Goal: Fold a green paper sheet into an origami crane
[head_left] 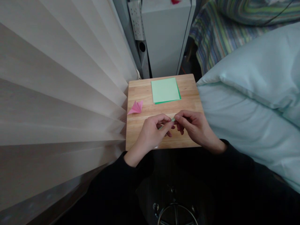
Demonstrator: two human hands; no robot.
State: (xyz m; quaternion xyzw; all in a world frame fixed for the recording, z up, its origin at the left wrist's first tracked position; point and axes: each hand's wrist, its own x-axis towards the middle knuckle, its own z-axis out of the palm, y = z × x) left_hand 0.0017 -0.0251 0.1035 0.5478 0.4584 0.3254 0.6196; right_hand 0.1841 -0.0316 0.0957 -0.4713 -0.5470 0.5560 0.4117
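Observation:
Between my two hands is a small piece of folded green paper [173,119], mostly covered by the fingers. My left hand [156,129] pinches it from the left, with the thumb on top. From the right, my right hand [191,125] grips its tip between thumb and index finger. Both hands are above the near half of a small wooden table [140,131]. Beyond them lies a stack of square green paper [165,90], pale on top with a darker green edge showing. A pink folded paper figure [136,107] rests at the table's left edge.
A pleated cream curtain [70,72] hangs close along the left. Pale blue bedding [246,93] borders the table on the right. A light grey cabinet [166,37] stands behind it, and a striped cloth [220,34] lies at the back right. Below is a metal chair base [175,209].

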